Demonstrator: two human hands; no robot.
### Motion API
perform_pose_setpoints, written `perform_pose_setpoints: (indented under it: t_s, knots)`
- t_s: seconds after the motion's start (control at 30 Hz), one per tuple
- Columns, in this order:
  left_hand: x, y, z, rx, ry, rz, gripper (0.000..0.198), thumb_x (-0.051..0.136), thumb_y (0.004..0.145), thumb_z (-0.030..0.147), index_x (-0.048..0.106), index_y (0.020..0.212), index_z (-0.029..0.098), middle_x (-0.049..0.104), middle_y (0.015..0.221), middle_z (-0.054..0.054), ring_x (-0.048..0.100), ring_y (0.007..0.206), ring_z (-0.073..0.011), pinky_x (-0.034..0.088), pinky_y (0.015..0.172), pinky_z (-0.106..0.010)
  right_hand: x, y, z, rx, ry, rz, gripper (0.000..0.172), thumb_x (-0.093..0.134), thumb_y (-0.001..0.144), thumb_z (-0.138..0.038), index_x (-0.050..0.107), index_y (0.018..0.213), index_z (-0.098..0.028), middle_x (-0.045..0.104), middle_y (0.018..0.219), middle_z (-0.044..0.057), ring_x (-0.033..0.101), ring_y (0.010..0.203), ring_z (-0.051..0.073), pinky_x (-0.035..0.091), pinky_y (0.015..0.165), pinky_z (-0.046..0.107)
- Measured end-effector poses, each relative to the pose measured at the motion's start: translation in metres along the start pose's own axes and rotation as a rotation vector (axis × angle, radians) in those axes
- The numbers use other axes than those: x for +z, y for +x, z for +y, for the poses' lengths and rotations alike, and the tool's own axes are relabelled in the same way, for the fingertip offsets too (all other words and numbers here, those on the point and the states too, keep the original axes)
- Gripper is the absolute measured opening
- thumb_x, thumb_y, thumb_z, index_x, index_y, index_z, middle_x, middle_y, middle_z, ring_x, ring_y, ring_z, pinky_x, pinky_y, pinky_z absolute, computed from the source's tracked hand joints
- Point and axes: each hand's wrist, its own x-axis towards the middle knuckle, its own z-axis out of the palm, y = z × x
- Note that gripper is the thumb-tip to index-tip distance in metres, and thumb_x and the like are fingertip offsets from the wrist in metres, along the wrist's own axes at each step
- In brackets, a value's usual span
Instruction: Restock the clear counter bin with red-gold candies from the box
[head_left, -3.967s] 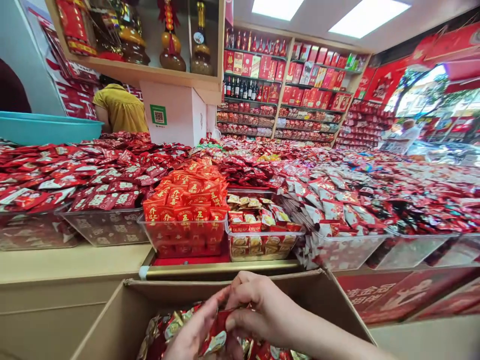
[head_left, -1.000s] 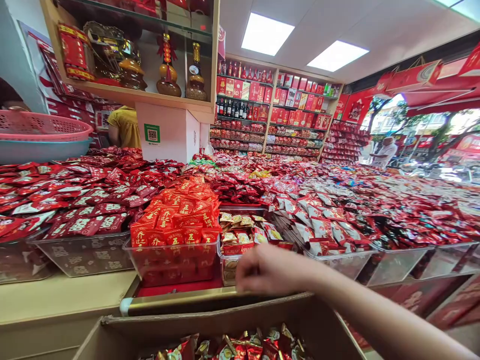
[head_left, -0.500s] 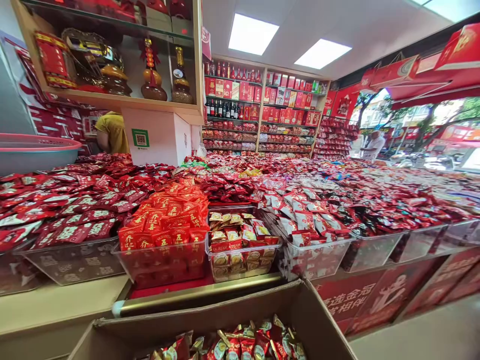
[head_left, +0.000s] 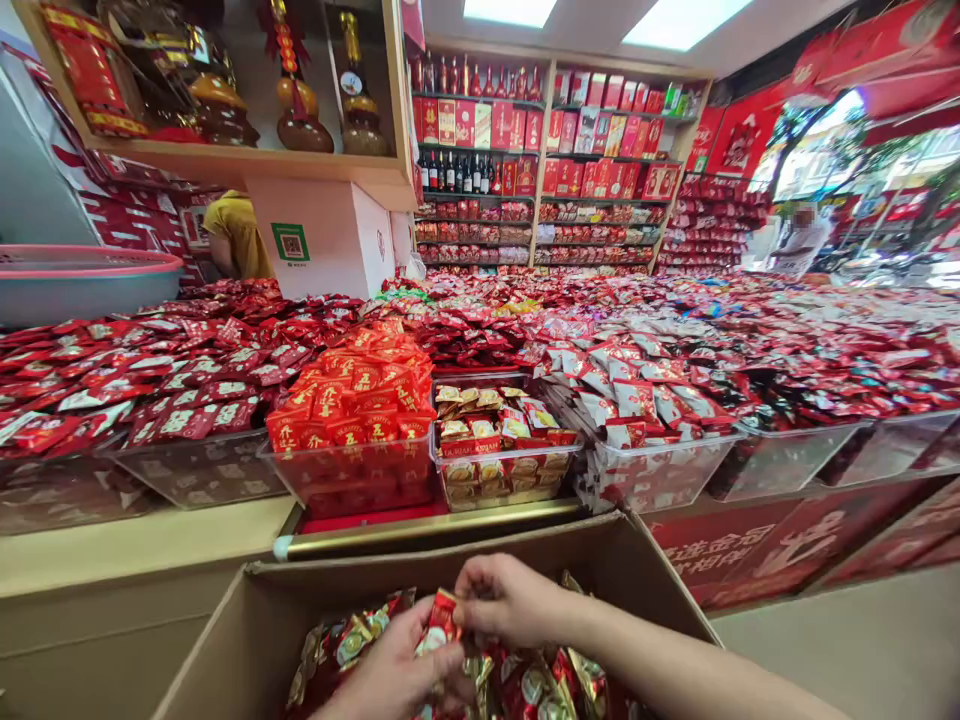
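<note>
Over an open cardboard box (head_left: 217,640), my left hand (head_left: 405,660) holds a small red-and-white wrapped candy packet (head_left: 437,622) between thumb and fingers. My right hand (head_left: 506,600) reaches in from the right, its fingertips pinching the packet's upper end. Beneath both hands lie more red and gold packets (head_left: 360,635), partly hidden by my hands and wrists. Just beyond the box stands a clear plastic bin (head_left: 510,470) with neat rows of durian-printed packets.
Orange-red packets (head_left: 352,410) fill the bin to the left, white-and-red packets (head_left: 637,395) the one to the right. A gold rail (head_left: 435,527) runs along the counter's front. A person in yellow (head_left: 238,235) stands behind at the left; a pink-rimmed basin (head_left: 82,280) sits nearby.
Both hands have come into view over the box and now hold a packet between them. The view has tilted down, so the shelves and bins appear higher.
</note>
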Motion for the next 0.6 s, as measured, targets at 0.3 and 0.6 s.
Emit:
perform_pose_setpoints:
  t_s: [0.3, 0.6]
  knots:
    - [0.018, -0.022, 0.045, -0.068, -0.221, -0.014, 0.026, 0.056, 0.073, 0.026, 0.055, 0.097, 0.017, 0.062, 0.083, -0.008, 0.058, 0.06, -0.0143, 0.039, 0.051, -0.021, -0.004, -0.009, -0.018, -0.056, 0.542, 0.007, 0.029, 0.061, 0.063, -0.037, 0.046, 0.071, -0.014, 0.048, 0.055, -0.005, 0.043, 0.046, 0.005, 0.035, 0.047, 0.019]
    - [0.008, -0.018, 0.033, 0.095, -0.182, 0.175, 0.035, 0.057, 0.072, 0.017, 0.053, 0.107, 0.024, 0.058, 0.098, -0.002, 0.053, 0.08, -0.0103, 0.041, 0.064, -0.018, 0.007, -0.013, -0.02, -0.037, 0.579, 0.211, 0.031, 0.058, 0.065, -0.041, 0.045, 0.076, -0.015, 0.053, 0.064, -0.002, 0.048, 0.052, 0.007, 0.038, 0.045, 0.02]
